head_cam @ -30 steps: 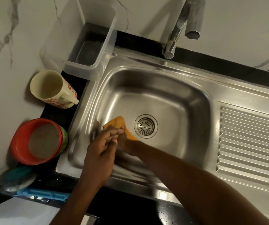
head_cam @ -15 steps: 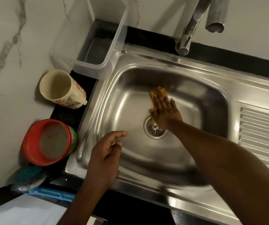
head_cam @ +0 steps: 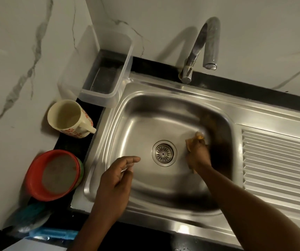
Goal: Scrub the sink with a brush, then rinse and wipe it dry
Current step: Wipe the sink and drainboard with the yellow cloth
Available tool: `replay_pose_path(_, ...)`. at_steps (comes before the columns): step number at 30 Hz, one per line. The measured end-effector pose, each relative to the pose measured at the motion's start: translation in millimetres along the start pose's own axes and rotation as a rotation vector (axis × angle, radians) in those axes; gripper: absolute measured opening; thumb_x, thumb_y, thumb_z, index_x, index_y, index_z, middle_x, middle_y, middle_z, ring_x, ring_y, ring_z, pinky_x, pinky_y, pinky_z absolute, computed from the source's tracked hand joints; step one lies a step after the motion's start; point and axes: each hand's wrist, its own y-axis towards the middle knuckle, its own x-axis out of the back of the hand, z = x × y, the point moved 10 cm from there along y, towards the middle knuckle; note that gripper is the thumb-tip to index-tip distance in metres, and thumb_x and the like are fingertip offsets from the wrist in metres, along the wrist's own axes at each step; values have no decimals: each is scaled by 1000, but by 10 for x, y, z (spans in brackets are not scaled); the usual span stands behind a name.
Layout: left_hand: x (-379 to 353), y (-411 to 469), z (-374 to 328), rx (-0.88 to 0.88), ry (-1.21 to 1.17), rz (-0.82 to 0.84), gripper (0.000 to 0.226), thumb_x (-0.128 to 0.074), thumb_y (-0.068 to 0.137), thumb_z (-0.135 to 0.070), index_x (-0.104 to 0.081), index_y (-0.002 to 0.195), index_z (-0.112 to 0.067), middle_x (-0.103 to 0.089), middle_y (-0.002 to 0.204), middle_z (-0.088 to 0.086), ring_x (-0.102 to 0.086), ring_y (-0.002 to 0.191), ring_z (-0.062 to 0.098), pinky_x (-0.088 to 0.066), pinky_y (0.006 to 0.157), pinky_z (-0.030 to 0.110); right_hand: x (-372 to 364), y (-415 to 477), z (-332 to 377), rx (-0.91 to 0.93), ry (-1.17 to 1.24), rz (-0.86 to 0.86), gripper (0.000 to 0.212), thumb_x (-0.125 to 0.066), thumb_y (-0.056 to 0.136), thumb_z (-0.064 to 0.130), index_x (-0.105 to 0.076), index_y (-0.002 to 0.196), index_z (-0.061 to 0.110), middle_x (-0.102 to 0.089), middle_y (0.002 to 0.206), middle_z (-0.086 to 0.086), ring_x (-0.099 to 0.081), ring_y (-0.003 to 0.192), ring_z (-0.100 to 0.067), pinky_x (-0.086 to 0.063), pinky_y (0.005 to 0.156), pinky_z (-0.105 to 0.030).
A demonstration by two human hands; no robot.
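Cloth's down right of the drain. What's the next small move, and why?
Probably sweep the cloth up the right wall of the basin. The right hand presses it on the floor between the drain and that wall, the tap is not running, and the left hand hovers open, clear of that path.

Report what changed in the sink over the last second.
The right grip swept the cloth from left of the drain, round its far side, to its right. The left grip came off it and hovers open over the sink. The mug, red bowl and tap stayed put.
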Motion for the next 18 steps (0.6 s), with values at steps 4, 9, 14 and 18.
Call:
replay_pose_path(4, 25, 26, -50, -17, -13, 5, 35, -57, 103, -4, -72, 115, -33, -74, 115, -23, -71, 101, 7, -49, 85, 8, 303, -136, -21, -183, 637, -133, 13, -69, 83, 11, -71, 92, 19, -75, 85, -16, -73, 81, -40, -62, 72, -56)
replay_pose_path(9, 18, 30, -77, -18, -39, 7, 33, -52, 91, -23, -72, 116, -32, -73, 117, -22, -65, 118, -1, -47, 97, 11, 1035, -490, 368, 139, 708, -523, 55, -55, 94, 0, -64, 137, 33, -55, 145, 1, -59, 126, -15, -53, 101, -27)
replay_pose_path(14, 54, -13, -54, -14, -41, -1, 30, -55, 99, -14, -72, 115, -32, -73, 118, -22, -65, 119, 0, -47, 99, 20, 1028, -253, 936, 206, 539, -553, 64, -46, 103, -2, -37, 161, 25, -16, 173, 3, -20, 147, -2, -16, 108, 4)
replay_pose_path(18, 115, -91, -8, -5, 4, -17, 43, -55, 101, 4, -73, 115, -32, -73, 118, -22, -64, 118, -1, -47, 96, 13, 618, -87, 1651, 324, 295, -480, 71, -40, 95, -1, -26, 164, 10, -14, 173, -12, -11, 159, -35, -8, 129, -38)
